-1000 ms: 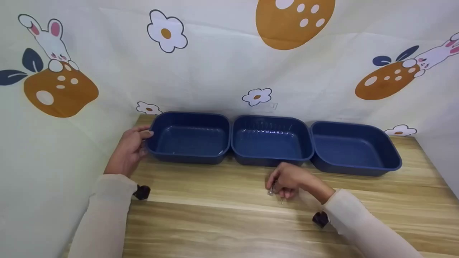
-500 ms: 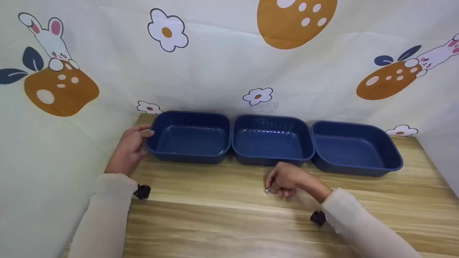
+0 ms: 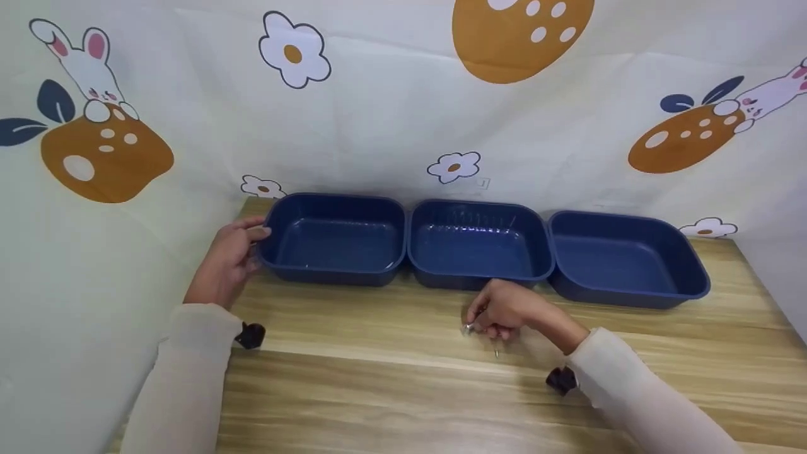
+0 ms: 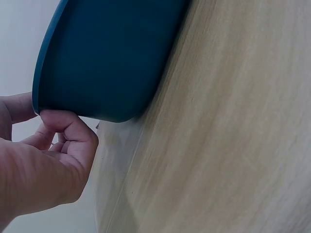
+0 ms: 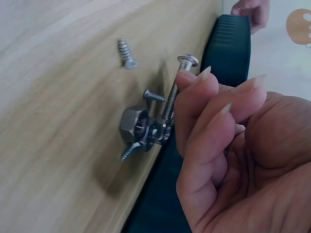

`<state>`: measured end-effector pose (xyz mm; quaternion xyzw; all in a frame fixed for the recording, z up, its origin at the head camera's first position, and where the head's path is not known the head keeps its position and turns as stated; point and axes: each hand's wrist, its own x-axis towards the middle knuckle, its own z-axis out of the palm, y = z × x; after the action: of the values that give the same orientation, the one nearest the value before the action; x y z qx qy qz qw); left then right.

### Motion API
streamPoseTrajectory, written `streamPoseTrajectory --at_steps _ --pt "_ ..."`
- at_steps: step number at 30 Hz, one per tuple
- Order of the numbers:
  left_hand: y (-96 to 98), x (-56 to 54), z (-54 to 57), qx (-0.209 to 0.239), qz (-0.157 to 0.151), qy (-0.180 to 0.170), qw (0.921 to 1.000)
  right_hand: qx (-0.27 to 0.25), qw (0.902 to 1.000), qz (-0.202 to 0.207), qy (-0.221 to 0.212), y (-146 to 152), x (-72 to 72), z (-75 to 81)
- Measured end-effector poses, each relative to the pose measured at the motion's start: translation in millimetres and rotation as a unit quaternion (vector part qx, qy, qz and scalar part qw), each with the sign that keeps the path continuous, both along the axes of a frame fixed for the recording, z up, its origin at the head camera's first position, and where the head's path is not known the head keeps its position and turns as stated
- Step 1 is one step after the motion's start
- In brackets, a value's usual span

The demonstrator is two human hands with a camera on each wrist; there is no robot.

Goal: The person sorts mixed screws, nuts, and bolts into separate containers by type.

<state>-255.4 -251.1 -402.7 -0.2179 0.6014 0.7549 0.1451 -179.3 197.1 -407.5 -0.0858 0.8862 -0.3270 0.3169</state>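
Note:
My left hand (image 3: 228,261) grips the outer end of the left blue plastic bin (image 3: 333,279), with the thumb at its rim. The left wrist view shows that hand's curled fingers (image 4: 73,128) at the bin's corner. In front of the middle bin (image 3: 482,280), low over the table, my right hand (image 3: 514,307) has its fingers curled and pinches a long silver bolt (image 5: 171,99); the thumb and index finger are mostly hidden in the right wrist view. Close by are a large hex nut (image 5: 130,125), a smaller nut (image 5: 159,132) and small screws, one screw (image 5: 124,50) lying apart.
A third blue bin (image 3: 624,296) stands at the right, all in one row along the back of the wooden table (image 3: 378,397). Behind them hangs a printed cloth (image 3: 372,113), with side walls at left and right. Dark wrist mounts (image 3: 251,336) sit at both cuffs.
The silver hardware at my right fingertips has shifted slightly left and back, the fingers adjusting round it. My left hand stays at the left bin. The head view has tilted very slightly.

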Motion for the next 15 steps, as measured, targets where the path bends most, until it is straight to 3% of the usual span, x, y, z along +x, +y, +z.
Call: streamPoseTrajectory --at_steps 9,15 --pt "0.5 -1.0 2.2 0.016 0.001 0.0 0.9999 -0.038 0.9986 -0.029 -0.024 2 -2.0 11.3" --pt "-0.2 -0.8 2.6 -0.007 -0.013 -0.005 0.9999 -0.077 0.9957 -0.033 -0.039 -1 -4.5 20.8"
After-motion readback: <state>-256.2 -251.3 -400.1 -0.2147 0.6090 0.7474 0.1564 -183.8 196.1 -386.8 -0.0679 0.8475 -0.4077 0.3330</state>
